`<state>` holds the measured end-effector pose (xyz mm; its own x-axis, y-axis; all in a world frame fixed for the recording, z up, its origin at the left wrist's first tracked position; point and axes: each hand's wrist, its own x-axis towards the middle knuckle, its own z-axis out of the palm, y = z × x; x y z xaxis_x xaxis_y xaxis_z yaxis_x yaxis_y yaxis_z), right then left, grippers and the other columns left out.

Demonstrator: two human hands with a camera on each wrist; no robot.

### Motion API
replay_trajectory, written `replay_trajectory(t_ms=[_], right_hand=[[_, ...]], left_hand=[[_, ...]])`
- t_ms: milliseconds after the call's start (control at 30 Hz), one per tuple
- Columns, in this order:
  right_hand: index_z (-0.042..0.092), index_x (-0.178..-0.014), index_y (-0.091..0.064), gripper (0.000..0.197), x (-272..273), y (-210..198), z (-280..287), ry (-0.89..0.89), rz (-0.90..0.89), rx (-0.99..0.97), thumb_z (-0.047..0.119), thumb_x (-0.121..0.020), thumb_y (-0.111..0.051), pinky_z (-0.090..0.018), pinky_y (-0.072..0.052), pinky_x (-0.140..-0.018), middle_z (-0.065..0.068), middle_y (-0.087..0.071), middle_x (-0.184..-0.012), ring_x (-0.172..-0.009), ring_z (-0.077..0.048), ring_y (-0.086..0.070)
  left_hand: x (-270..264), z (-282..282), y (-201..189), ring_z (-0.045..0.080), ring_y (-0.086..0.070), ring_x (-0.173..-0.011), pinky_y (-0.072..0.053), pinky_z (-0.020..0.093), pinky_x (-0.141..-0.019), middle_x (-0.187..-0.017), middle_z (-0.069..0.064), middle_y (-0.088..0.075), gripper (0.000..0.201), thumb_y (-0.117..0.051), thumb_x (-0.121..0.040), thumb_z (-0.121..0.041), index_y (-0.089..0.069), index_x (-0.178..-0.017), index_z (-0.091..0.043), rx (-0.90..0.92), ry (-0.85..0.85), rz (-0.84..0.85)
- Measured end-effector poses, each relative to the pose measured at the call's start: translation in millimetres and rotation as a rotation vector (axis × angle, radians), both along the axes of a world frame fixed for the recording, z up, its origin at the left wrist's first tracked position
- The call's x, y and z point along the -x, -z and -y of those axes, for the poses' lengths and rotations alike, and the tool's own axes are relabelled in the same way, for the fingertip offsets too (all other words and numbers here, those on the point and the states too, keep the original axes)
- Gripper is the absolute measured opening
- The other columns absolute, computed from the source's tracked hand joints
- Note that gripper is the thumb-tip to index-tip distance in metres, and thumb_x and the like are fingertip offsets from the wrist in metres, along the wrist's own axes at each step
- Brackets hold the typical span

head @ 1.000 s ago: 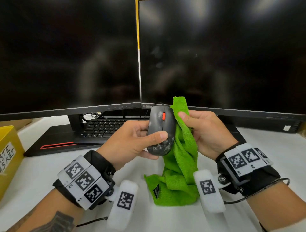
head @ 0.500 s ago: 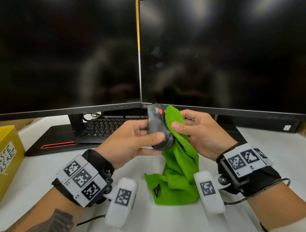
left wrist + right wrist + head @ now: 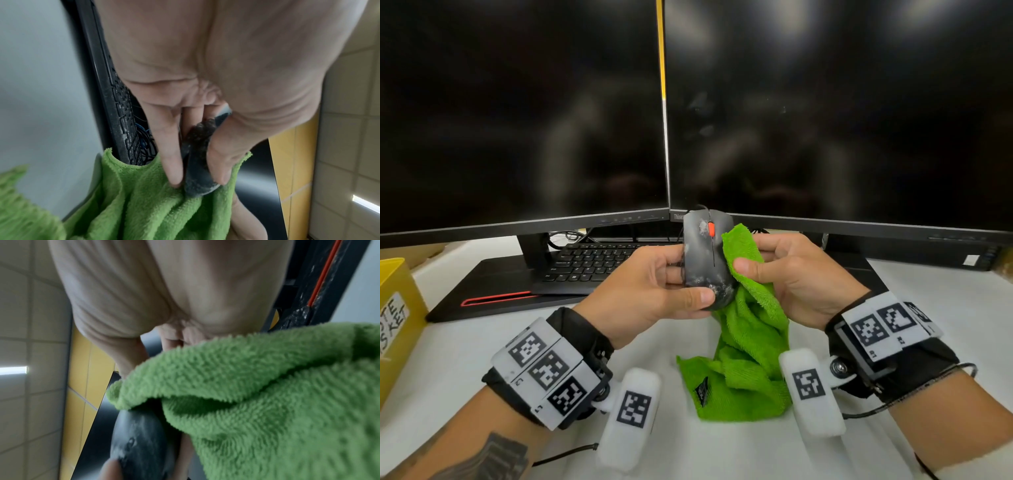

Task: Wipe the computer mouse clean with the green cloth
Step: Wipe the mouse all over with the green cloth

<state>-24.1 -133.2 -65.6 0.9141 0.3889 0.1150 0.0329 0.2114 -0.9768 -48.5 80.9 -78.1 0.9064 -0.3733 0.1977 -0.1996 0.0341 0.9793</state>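
Observation:
A black wired mouse [image 3: 705, 260] with an orange scroll wheel and whitish smears is held up above the desk. My left hand [image 3: 654, 284] grips it, thumb across its lower end and fingers behind; the left wrist view shows the mouse [image 3: 197, 175] pinched between thumb and fingers. My right hand [image 3: 787, 274] holds the green cloth [image 3: 750, 325] bunched against the mouse's right side, thumb on the fabric. The cloth's lower end trails on the white desk. In the right wrist view the cloth [image 3: 257, 394] covers the fingers and the mouse [image 3: 139, 443] shows below.
Two dark monitors [image 3: 825, 109] stand close behind the hands. A black keyboard [image 3: 592, 260] lies under them on a black stand base with a red stripe. A yellow basket [image 3: 397, 315] sits at the left edge. The mouse cable runs back toward the monitors.
The mouse has turned in my left hand from facing me to edge-on and partly back. The cloth's top has slid from the mouse's upper right down along its right side.

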Motion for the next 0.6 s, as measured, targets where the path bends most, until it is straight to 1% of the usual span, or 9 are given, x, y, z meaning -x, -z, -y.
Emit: replay_trajectory(t_ms=[100, 167, 233, 267, 333, 367, 433, 533, 600], right_hand=[[-0.013, -0.124, -0.063, 0.053, 0.6, 0.4, -6.7, 0.046, 0.020, -0.003, 0.007, -0.078, -0.079, -0.049, -0.061, -0.083, -0.041, -0.063, -0.124, -0.099, -0.042, -0.067], [-0.017, -0.123, -0.061, 0.059, 0.1, 1.8, -10.3, 0.082, 0.033, 0.009, 0.012, -0.075, -0.080, -0.053, -0.059, -0.088, -0.044, -0.061, -0.124, -0.099, -0.043, -0.066], [-0.019, -0.121, -0.058, 0.065, 0.2, 2.4, -10.5, 0.081, 0.038, 0.035, 0.010, -0.069, -0.082, -0.059, -0.056, -0.091, -0.045, -0.062, -0.121, -0.097, -0.043, -0.066], [-0.020, -0.119, -0.058, 0.066, -0.5, 2.4, -8.5, 0.072, 0.040, 0.052, 0.008, -0.066, -0.084, -0.057, -0.057, -0.090, -0.043, -0.065, -0.117, -0.095, -0.042, -0.067], [-0.018, -0.116, -0.060, 0.060, -1.5, 0.6, -3.2, 0.050, 0.045, 0.075, 0.002, -0.064, -0.083, -0.048, -0.062, -0.082, -0.034, -0.070, -0.107, -0.089, -0.038, -0.070], [-0.018, -0.116, -0.061, 0.056, -1.9, -0.1, -0.7, 0.043, 0.042, 0.076, 0.000, -0.066, -0.080, -0.046, -0.063, -0.079, -0.030, -0.071, -0.105, -0.086, -0.037, -0.071], [-0.017, -0.117, -0.062, 0.053, -1.2, -0.8, 1.2, 0.045, 0.042, 0.070, 0.001, -0.070, -0.077, -0.047, -0.063, -0.080, -0.032, -0.071, -0.109, -0.090, -0.038, -0.071], [-0.015, -0.116, -0.066, 0.055, 1.3, -1.8, -4.8, 0.087, 0.055, 0.078, 0.017, -0.073, -0.080, -0.057, -0.059, -0.087, -0.040, -0.067, -0.119, -0.095, -0.044, -0.069], [-0.017, -0.116, -0.063, 0.070, 3.0, -1.6, -10.1, 0.115, 0.068, 0.118, 0.027, -0.068, -0.087, -0.070, -0.051, -0.093, -0.044, -0.064, -0.120, -0.102, -0.054, -0.068]], left_hand=[[0.7, 2.6, 0.1, 0.024, -0.076, -0.098, -0.062, 0.034, -0.079, -0.110, 0.017, -0.078, 0.045, -0.075, -0.076, 0.001, -0.068, -0.121, -0.002, -0.008, 0.012, 0.002], [0.5, 3.8, 1.3, 0.023, -0.076, -0.097, -0.062, 0.035, -0.078, -0.109, 0.017, -0.078, 0.046, -0.075, -0.075, 0.001, -0.067, -0.120, -0.002, -0.010, 0.012, 0.000], [0.5, 3.4, 1.6, 0.024, -0.076, -0.097, -0.063, 0.035, -0.078, -0.109, 0.018, -0.078, 0.046, -0.075, -0.075, 0.000, -0.067, -0.120, -0.001, -0.008, 0.006, 0.000], [0.3, 2.8, 1.6, 0.024, -0.076, -0.097, -0.063, 0.035, -0.079, -0.110, 0.019, -0.078, 0.047, -0.075, -0.075, 0.000, -0.067, -0.121, -0.001, -0.007, 0.001, 0.001], [-0.4, 1.7, 1.3, 0.024, -0.075, -0.098, -0.063, 0.035, -0.079, -0.111, 0.018, -0.078, 0.046, -0.075, -0.075, 0.000, -0.068, -0.121, -0.003, -0.001, -0.005, 0.005], [-0.7, 1.9, 0.8, 0.023, -0.075, -0.098, -0.063, 0.036, -0.080, -0.110, 0.016, -0.078, 0.046, -0.074, -0.076, 0.000, -0.068, -0.121, -0.003, 0.003, -0.006, 0.006], [-0.1, 2.7, 0.4, 0.022, -0.075, -0.099, -0.063, 0.036, -0.081, -0.110, 0.014, -0.078, 0.045, -0.074, -0.076, -0.001, -0.068, -0.121, -0.005, 0.004, -0.003, 0.010], [1.7, 6.3, 1.4, 0.022, -0.075, -0.098, -0.063, 0.035, -0.080, -0.109, 0.015, -0.079, 0.045, -0.075, -0.076, -0.001, -0.068, -0.121, -0.004, -0.019, 0.010, 0.017], [2.0, 8.1, 2.6, 0.022, -0.076, -0.096, -0.062, 0.033, -0.079, -0.107, 0.014, -0.079, 0.045, -0.075, -0.076, 0.000, -0.067, -0.121, -0.003, -0.023, 0.015, 0.017]])
